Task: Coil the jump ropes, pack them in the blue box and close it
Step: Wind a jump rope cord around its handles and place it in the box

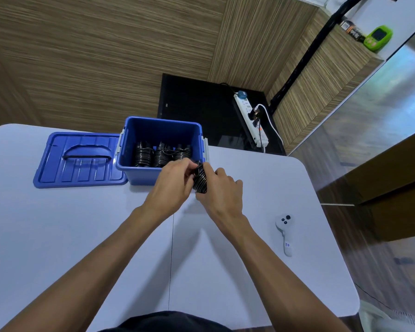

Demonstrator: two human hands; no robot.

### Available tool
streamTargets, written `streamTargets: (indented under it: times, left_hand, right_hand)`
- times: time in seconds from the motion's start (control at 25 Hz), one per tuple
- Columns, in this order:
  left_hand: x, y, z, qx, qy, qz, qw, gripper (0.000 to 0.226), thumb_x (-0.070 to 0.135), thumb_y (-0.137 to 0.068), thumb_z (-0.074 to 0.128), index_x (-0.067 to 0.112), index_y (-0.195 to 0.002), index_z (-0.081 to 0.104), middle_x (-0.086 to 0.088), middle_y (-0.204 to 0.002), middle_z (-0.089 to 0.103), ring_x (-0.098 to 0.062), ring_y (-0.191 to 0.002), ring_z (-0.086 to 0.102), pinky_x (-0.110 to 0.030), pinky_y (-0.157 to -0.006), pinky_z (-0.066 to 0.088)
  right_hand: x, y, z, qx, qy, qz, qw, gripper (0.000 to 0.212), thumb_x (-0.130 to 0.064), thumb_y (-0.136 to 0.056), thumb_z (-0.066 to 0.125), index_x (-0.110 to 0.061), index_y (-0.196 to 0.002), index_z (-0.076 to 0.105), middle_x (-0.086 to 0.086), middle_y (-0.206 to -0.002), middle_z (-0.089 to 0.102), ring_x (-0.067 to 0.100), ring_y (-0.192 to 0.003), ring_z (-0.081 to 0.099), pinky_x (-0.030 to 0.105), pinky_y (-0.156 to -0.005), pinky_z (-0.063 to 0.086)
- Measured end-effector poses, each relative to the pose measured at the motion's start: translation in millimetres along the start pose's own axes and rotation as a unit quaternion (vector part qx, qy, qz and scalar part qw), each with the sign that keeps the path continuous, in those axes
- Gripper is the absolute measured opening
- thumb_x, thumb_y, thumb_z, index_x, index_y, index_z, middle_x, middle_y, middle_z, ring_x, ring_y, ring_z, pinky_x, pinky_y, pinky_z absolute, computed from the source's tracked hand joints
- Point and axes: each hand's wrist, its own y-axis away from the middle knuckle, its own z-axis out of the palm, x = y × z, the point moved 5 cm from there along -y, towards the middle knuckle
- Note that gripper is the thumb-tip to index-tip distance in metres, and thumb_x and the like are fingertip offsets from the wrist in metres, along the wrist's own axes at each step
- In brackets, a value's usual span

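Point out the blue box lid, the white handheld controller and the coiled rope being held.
Blue plastic box lid (80, 160): head view, its handle.
White handheld controller (284, 228): head view, upper body.
Black coiled jump rope (200, 180): head view, coil's middle.

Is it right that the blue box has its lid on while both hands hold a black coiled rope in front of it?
Not quite. The head view shows the blue box open, with its lid lying flat on the table beside it. The rest is right: the left hand and right hand hold a black coiled rope in front of it.
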Motion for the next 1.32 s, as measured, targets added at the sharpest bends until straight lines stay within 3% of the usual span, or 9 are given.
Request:
streamTargets:
  times: [0.12,0.24,0.36,0.56,0.64,0.8,1.04,1.2,1.32]
  left_hand:
    - [4.4,-0.9,-0.4,0.031,-0.097,0.081,0.991,0.022,0.001,-0.088,0.063,0.007,-0.109,0.065,-0.006,-0.098,0.066,-0.021,-0.093,0.050,-0.032,-0.081,0.048]
    - [9.6,1.0,-1.7,0.047,-0.151,0.136,0.978,0.027,-0.001,-0.083,0.069,0.002,-0.110,0.066,-0.011,-0.091,0.066,-0.028,-0.092,0.049,-0.044,-0.066,0.054]
    - [16.3,5.4,-6.4,0.056,-0.207,0.195,0.957,0.042,-0.005,-0.073,0.076,0.001,-0.114,0.066,-0.013,-0.096,0.064,-0.027,-0.096,0.045,-0.037,-0.059,0.054]
    - [29.7,4.6,-15.3,0.043,-0.292,0.230,0.927,0.021,0.009,-0.081,0.068,0.012,-0.101,0.068,-0.012,-0.118,0.056,-0.027,-0.100,0.048,-0.026,-0.052,0.043]
    - [24.6,2.4,-7.7,0.038,-0.270,0.197,0.942,0.020,0.010,-0.083,0.069,0.012,-0.102,0.064,-0.009,-0.118,0.054,-0.027,-0.103,0.047,-0.027,-0.056,0.046]
    - [3.6,4.0,9.6,-0.003,-0.114,0.037,0.993,0.013,0.027,-0.088,0.061,0.018,-0.095,0.056,0.002,-0.112,0.041,-0.017,-0.105,0.034,-0.036,-0.087,0.043]
    - [4.9,21.8,2.2,0.015,0.040,-0.052,0.998,0.021,0.024,-0.069,0.057,0.020,-0.089,0.054,0.004,-0.106,0.037,-0.019,-0.103,0.038,-0.035,-0.092,0.042]
    - [32.4,65.3,8.6,-0.066,0.034,0.126,0.989,0.012,0.012,-0.078,0.059,0.022,-0.084,0.056,0.006,-0.110,0.042,-0.014,-0.105,0.042,-0.031,-0.094,0.038]
    - [17.0,76.0,12.1,-0.096,0.007,0.116,0.989,0.015,0.012,-0.082,0.060,0.024,-0.090,0.056,0.009,-0.113,0.041,-0.011,-0.110,0.041,-0.034,-0.097,0.038]
  right_hand:
    - [0.1,-2.5,-2.6,0.005,-0.003,0.003,1.000,0.062,-0.031,-0.089,0.064,-0.026,-0.143,0.034,0.007,-0.115,0.056,0.031,-0.098,0.059,0.041,-0.086,0.037]
    - [1.1,-2.5,-2.9,0.011,0.002,-0.001,1.000,0.063,-0.034,-0.090,0.065,-0.027,-0.143,0.033,0.006,-0.118,0.056,0.031,-0.100,0.059,0.040,-0.086,0.037]
    - [3.0,-2.5,-6.4,0.016,-0.010,-0.005,1.000,0.061,-0.034,-0.089,0.066,-0.027,-0.141,0.035,0.004,-0.118,0.056,0.030,-0.101,0.059,0.040,-0.085,0.037]
    - [2.1,5.1,-3.2,0.028,-0.011,-0.022,0.999,0.060,-0.035,-0.088,0.067,-0.026,-0.139,0.037,0.003,-0.114,0.057,0.029,-0.095,0.060,0.039,-0.083,0.038]
    - [1.6,3.9,-1.1,0.026,-0.016,-0.024,0.999,0.056,-0.035,-0.088,0.067,-0.027,-0.136,0.039,0.002,-0.112,0.057,0.028,-0.094,0.060,0.039,-0.083,0.039]
    - [2.3,3.3,7.1,-0.005,-0.046,-0.022,0.999,0.035,-0.034,-0.089,0.060,-0.025,-0.119,0.045,0.002,-0.094,0.055,0.029,-0.079,0.056,0.039,-0.078,0.042]
    - [-3.0,-2.8,8.1,-0.026,-0.081,-0.063,0.994,0.045,-0.030,-0.083,0.066,-0.025,-0.121,0.044,0.004,-0.092,0.059,0.032,-0.079,0.054,0.038,-0.070,0.043]
    - [39.2,-23.9,-6.1,0.004,-0.102,0.049,0.994,0.052,-0.041,-0.079,0.068,-0.028,-0.127,0.050,0.006,-0.099,0.065,0.032,-0.092,0.064,0.039,-0.075,0.047]
    - [55.1,-28.0,-25.7,0.057,-0.050,0.026,0.997,0.061,-0.040,-0.079,0.069,-0.032,-0.135,0.045,0.001,-0.104,0.061,0.028,-0.096,0.060,0.038,-0.076,0.041]
